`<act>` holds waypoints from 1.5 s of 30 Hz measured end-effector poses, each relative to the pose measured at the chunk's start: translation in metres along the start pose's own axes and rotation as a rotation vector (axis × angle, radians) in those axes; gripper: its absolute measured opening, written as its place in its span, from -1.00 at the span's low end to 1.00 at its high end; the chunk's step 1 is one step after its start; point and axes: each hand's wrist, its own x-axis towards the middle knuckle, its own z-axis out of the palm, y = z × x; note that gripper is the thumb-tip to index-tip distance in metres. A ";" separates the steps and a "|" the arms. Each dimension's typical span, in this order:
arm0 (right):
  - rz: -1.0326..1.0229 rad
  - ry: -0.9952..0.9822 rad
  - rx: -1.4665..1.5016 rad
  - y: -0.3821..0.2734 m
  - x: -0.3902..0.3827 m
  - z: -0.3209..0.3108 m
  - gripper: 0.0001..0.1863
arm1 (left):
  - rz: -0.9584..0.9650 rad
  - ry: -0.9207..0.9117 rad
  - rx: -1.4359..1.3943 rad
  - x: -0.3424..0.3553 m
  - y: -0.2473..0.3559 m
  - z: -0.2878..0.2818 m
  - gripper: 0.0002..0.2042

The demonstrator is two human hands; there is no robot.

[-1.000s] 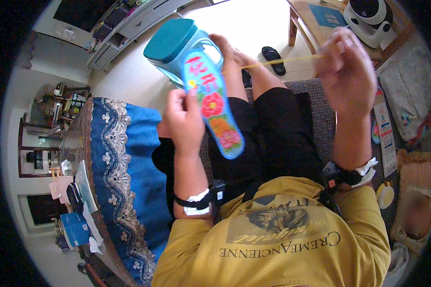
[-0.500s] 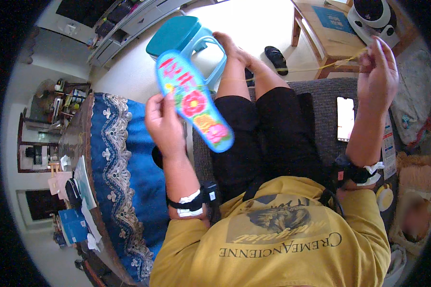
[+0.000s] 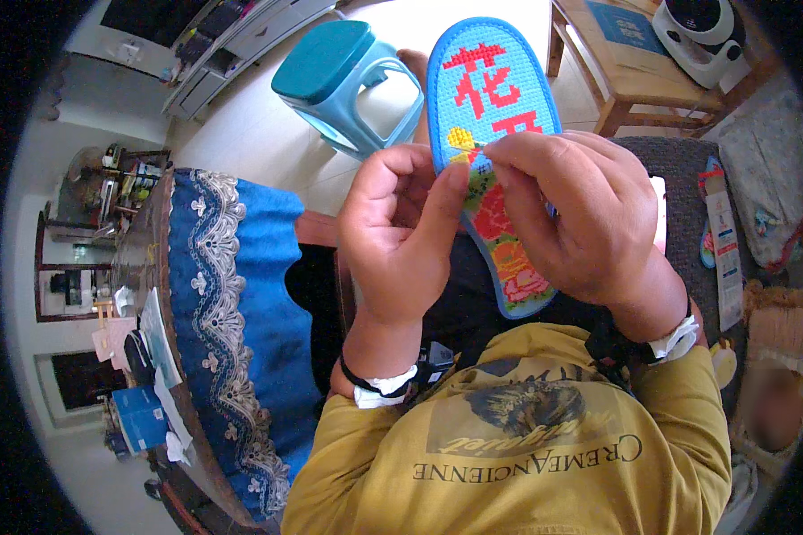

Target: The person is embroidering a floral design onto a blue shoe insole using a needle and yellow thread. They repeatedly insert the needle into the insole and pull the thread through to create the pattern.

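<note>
And here's the blue-edged, flower-stitched fabric insole [image 3: 489, 209], raised above the black shorts [image 3: 455, 290]! The left hand [image 3: 401, 236] grips its left edge; the right hand [image 3: 584, 209] pinches thumb and forefinger at its face, on something too small to tell.

Insole [image 3: 492, 111]: light blue, darker blue edge, red writing, yellow blossom, green leaves, red, orange and pink flowers. Stool [image 3: 324, 64]: blue-green top, paler blue legs. Shirt [image 3: 526, 486]: mustard yellow, dark picture. Cloth [image 3: 272, 330]: blue, silvery white swirly border. Table [image 3: 642, 73]: light brown.
</note>
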 end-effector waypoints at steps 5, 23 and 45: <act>-0.010 0.022 -0.009 -0.002 0.000 0.000 -0.83 | 0.023 0.007 -0.040 -0.001 -0.001 0.000 -0.87; -0.018 -0.047 0.008 0.002 0.002 -0.001 -0.85 | 0.307 0.055 0.431 -0.001 -0.010 -0.002 -0.88; 0.904 -0.010 1.451 0.050 -0.023 0.027 -0.80 | 0.001 -0.120 0.078 -0.002 -0.017 0.000 -0.91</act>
